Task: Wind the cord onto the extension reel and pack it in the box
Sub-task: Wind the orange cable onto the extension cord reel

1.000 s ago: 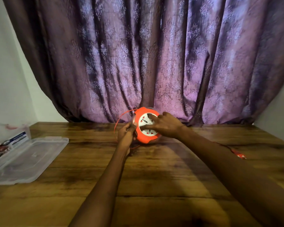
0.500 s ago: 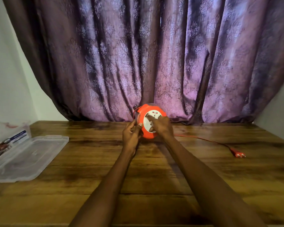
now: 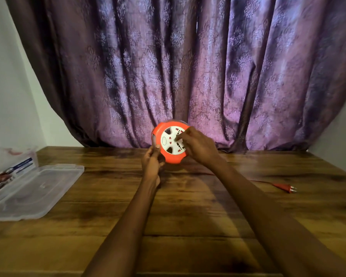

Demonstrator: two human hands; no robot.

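Above wood table (image 3: 188, 216), L hand (image 3: 152, 162) fingers clamp round orange reel (image 3: 169, 144) rim; R hand (image 3: 198, 146) fingers pinch white hub.

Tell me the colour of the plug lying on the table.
Red-orange plug, matching its cord; seen in the head view, the only one.

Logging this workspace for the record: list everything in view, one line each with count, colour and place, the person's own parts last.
extension reel: one, orange with white socket face, held upright at the table's far middle
cord: one, red, lying on the table at right
plug: one, red, at the cord's end, right side
box: one, clear plastic, open, at the left edge
lid: one, clear, lying flat beside the box
table: one, brown wood
curtain: one, purple patterned, behind the table
left hand: one, gripping the reel's left rim
right hand: one, fingers on the reel's face
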